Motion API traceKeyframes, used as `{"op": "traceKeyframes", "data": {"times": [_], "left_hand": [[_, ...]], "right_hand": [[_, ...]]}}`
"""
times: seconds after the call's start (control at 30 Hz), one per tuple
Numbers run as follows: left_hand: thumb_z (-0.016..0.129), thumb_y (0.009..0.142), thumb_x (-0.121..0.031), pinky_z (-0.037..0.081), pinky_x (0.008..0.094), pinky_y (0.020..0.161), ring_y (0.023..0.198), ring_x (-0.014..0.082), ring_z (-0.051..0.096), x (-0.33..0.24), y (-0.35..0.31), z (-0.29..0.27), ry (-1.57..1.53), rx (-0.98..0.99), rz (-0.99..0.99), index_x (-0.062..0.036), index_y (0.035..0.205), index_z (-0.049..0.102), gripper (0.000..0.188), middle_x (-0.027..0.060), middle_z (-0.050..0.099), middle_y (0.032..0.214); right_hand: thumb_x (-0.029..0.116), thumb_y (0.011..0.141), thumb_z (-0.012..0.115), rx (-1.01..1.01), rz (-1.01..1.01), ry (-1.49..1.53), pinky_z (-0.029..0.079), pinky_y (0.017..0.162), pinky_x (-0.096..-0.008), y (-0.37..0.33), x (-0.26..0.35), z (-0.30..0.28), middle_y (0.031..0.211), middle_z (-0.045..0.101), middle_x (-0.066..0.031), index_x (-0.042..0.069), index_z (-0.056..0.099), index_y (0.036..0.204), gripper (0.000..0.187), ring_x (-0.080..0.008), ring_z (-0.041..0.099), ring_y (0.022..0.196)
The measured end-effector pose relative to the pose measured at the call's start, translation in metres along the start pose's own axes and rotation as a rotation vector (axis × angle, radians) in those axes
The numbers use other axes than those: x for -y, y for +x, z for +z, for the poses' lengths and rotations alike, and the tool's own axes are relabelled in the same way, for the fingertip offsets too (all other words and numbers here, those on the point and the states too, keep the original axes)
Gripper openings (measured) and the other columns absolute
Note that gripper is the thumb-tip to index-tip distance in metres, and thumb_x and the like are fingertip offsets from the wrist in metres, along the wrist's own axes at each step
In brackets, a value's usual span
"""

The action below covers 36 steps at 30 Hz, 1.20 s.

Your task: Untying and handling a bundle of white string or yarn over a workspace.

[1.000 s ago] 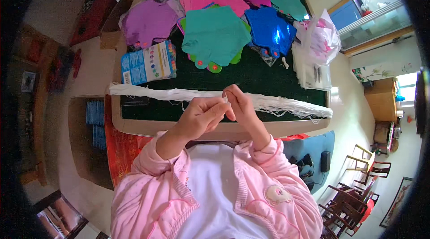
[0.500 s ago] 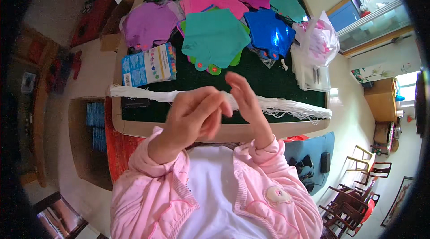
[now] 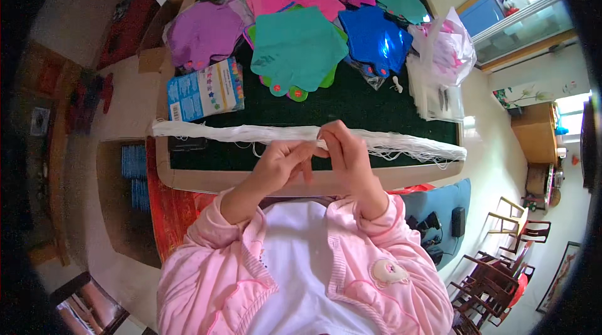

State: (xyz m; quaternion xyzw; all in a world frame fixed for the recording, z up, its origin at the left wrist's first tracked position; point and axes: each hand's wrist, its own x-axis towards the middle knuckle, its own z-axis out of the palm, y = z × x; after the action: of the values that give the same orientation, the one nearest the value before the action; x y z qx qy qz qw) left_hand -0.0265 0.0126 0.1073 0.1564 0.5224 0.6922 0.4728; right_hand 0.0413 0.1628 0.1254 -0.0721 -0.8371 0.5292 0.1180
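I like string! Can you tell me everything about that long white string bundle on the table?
The string bundle is a long, thick hank of many thin white threads, like cotton twine. It lies flat across the near edge of the dark green table, stretching almost from side to side. Its right end frays into loose strands, and a few threads hang out near the middle. The left hand and right hand pinch threads at its middle. A blue booklet lies just behind it.
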Motion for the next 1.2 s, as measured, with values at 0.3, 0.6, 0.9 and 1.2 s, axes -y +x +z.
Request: {"op": "traceKeyframes", "data": {"times": [0.3, 0.6, 0.9, 1.2], "left_hand": [[0.044, 0.095, -0.025, 0.026, 0.0166, 0.035, 0.039, 0.0018, 0.037, -0.002, 0.015, -0.006, 0.144, -0.210, 0.355, -0.0040, 0.094, 0.064, 0.029, -0.0012, 0.053, 0.057], [0.046, 0.095, -0.026, 0.027, 0.0202, 0.040, 0.041, 0.0018, 0.034, 0.002, 0.001, 0.001, 0.369, -0.075, 0.179, -0.0007, 0.082, 0.063, 0.033, -0.0049, 0.041, 0.048], [0.053, 0.089, -0.035, 0.028, 0.0258, 0.034, 0.034, 0.0107, 0.037, -0.082, -0.068, 0.024, 0.162, 0.009, 0.541, -0.0038, 0.062, 0.056, 0.042, -0.0021, 0.040, 0.043], [0.043, 0.096, -0.032, 0.024, 0.0179, 0.033, 0.036, 0.0008, 0.031, -0.056, -0.022, 0.018, -0.150, -0.111, 0.196, -0.0029, 0.079, 0.059, 0.038, 0.0010, 0.054, 0.055]], "right_hand": [[0.002, 0.086, 0.051, 0.090, -0.206, -0.037, 0.042, 0.052, -0.0282, -0.016, -0.038, 0.026, 0.069, 0.058, -0.0101, 0.002, 0.055, 0.091, 0.006, -0.0203, 0.055, 0.054], [0.004, 0.086, 0.052, 0.018, -0.064, -0.043, 0.046, 0.056, -0.0332, -0.001, -0.029, 0.006, 0.077, 0.060, -0.0148, 0.003, 0.053, 0.092, 0.007, -0.0317, 0.060, 0.066], [0.004, 0.084, 0.051, -0.026, 0.029, -0.006, 0.036, 0.051, -0.0272, 0.006, -0.114, 0.034, 0.059, 0.043, -0.0040, 0.003, 0.052, 0.086, 0.002, -0.0155, 0.042, 0.054], [-0.017, 0.071, 0.040, 0.120, -0.113, 0.236, 0.031, 0.103, -0.0358, 0.015, -0.039, -0.007, 0.126, 0.046, -0.0119, 0.003, 0.042, 0.125, 0.058, -0.0243, 0.041, 0.123]]}}
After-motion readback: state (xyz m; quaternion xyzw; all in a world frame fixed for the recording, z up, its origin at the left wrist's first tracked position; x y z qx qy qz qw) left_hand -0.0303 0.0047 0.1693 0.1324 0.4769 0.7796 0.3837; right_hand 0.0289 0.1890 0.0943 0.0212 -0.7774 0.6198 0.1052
